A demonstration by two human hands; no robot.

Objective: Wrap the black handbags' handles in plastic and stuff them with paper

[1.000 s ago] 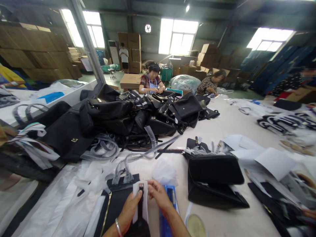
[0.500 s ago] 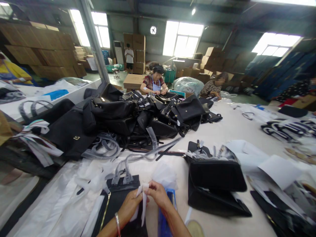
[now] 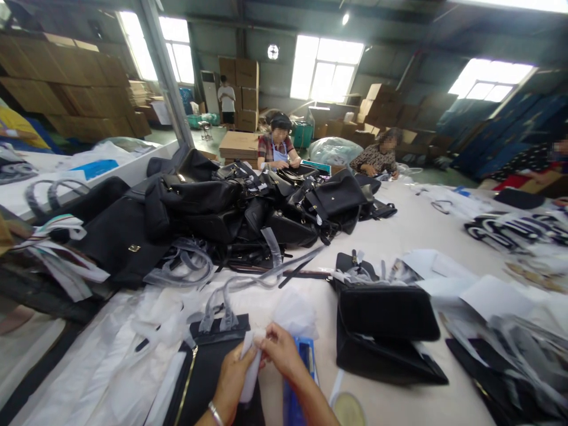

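A thin white strip, paper or foam by its look, is pinched between both hands. My left hand grips it from the left, thumb on top. At its upper end, the fingers of my right hand close on it. Beneath the hands lies a black bag with a gold zipper along its left side and handles wrapped in clear plastic. Under my right forearm sits a blue tray, its contents mostly covered.
Black bags are heaped across the table's middle. Another black bag stands open-flapped at right, near white sheets. White wrapping spreads at left. A round tin is at the front edge. Co-workers sit across the table.
The strip's two hanging ends, apart before, now lie together as one band. My left hand has shifted slightly right, and the view has moved a little.
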